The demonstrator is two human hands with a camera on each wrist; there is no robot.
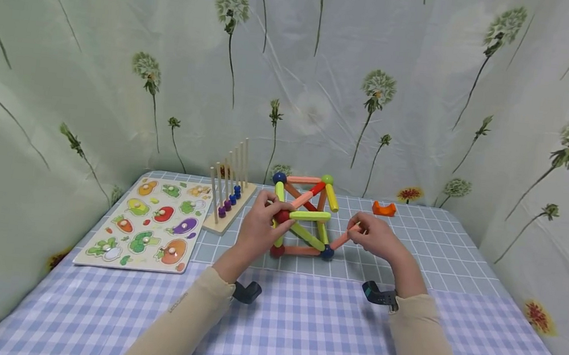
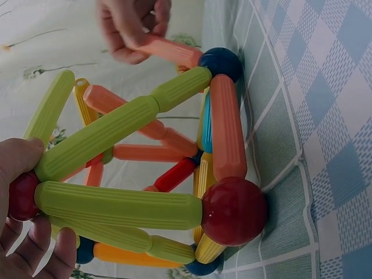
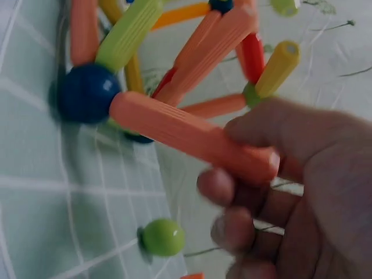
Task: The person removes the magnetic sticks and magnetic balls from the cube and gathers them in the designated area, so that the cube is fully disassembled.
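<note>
A frame of colourful magnetic rods and balls stands on the table. My left hand (image 1: 258, 221) holds the red ball (image 2: 23, 197) at its upper near corner, the thumb on one side and fingers on the other. From that ball a lime-green rod (image 1: 310, 216) sticks out to the right. My right hand (image 1: 375, 236) pinches the free end of a salmon rod (image 3: 186, 135). The rod's other end touches the dark blue ball (image 3: 88, 94) at the lower right corner. Another red ball (image 2: 234, 211) sits at the lower left corner.
On the left lies a vegetable puzzle board (image 1: 141, 226). Beside it stands a wooden peg rack (image 1: 217, 226) with beads. An orange curved block (image 1: 384, 209) is at the back right. A lime-green ball (image 3: 163, 237) rests on the table near my right hand.
</note>
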